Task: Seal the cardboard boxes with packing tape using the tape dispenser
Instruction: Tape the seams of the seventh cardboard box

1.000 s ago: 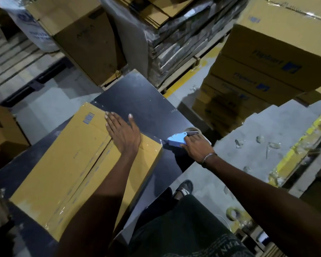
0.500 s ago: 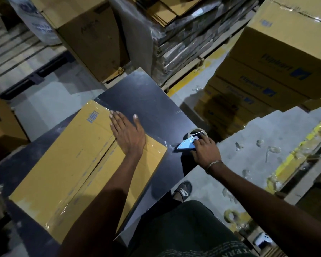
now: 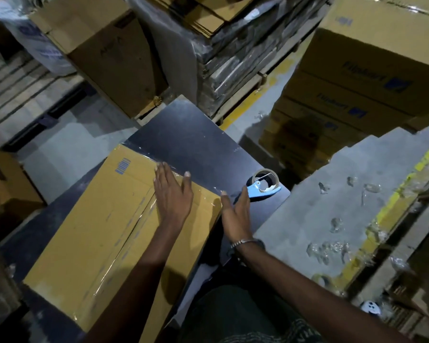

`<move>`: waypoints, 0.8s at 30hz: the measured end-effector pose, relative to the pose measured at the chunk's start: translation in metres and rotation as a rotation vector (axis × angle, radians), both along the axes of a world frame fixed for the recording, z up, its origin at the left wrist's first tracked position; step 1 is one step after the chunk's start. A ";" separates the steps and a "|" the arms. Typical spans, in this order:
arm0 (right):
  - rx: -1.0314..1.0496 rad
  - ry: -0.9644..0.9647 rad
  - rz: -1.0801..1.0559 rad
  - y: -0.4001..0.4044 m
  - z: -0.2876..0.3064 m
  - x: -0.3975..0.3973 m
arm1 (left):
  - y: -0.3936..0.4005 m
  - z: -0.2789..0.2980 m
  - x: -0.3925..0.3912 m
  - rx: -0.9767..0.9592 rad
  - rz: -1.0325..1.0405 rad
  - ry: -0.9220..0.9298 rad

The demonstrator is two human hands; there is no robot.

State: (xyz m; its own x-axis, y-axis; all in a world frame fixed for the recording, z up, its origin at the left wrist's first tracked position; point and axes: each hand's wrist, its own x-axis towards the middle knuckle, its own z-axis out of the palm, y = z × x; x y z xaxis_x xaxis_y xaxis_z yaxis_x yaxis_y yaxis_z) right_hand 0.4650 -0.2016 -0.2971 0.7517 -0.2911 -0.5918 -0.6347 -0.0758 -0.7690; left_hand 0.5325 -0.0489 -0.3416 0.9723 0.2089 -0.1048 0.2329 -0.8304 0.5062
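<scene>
A yellow-brown cardboard box (image 3: 89,233) lies flat on the dark table (image 3: 191,144), with clear tape running along its centre seam. My left hand (image 3: 172,196) rests flat and open on the box's far end, fingers spread. At the table's right corner sits the blue tape dispenser (image 3: 264,186) with its roll of tape, and no hand is on it. My right hand (image 3: 235,214) hovers open at the box's right edge, just short of the dispenser, holding nothing.
Stacked printed cartons (image 3: 372,78) rise at the right. A wrapped pallet of flat cardboard (image 3: 223,55) and a brown box (image 3: 109,55) stand behind the table. Scraps of clear tape (image 3: 332,224) litter the grey floor on the right. Another box (image 3: 3,184) sits at left.
My right hand has let go of the tape dispenser, leaving it on the table corner, and drawn back toward the box's right edge. My left hand stays flat on the box.
</scene>
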 end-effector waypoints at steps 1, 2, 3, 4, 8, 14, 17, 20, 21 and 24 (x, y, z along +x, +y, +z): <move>0.073 0.026 -0.035 0.007 0.000 0.005 | 0.001 -0.002 -0.008 0.050 -0.051 -0.002; 0.147 0.056 -0.084 0.014 0.000 0.010 | 0.003 -0.004 -0.016 0.098 -0.098 -0.003; 0.222 0.076 -0.152 0.021 -0.001 0.016 | 0.005 -0.008 -0.021 0.138 -0.137 -0.003; 0.296 0.088 -0.224 0.030 -0.005 0.021 | 0.008 -0.010 -0.025 0.172 -0.165 -0.001; 0.554 0.109 -0.506 0.044 -0.042 0.029 | 0.007 -0.012 -0.028 0.249 -0.172 0.001; 0.700 0.276 -0.622 0.028 -0.037 0.038 | 0.010 -0.014 -0.028 0.233 -0.163 0.010; 0.334 0.142 -0.413 0.021 -0.043 0.024 | 0.011 -0.015 -0.028 0.222 -0.152 -0.004; -0.227 -0.262 -0.112 0.010 -0.032 0.003 | 0.010 -0.016 -0.029 0.225 -0.149 -0.014; -0.340 -0.358 0.011 0.012 -0.028 -0.002 | 0.010 -0.016 -0.028 0.224 -0.149 -0.016; -0.601 -0.379 0.355 0.027 -0.041 -0.008 | 0.010 -0.017 -0.028 0.289 -0.133 -0.028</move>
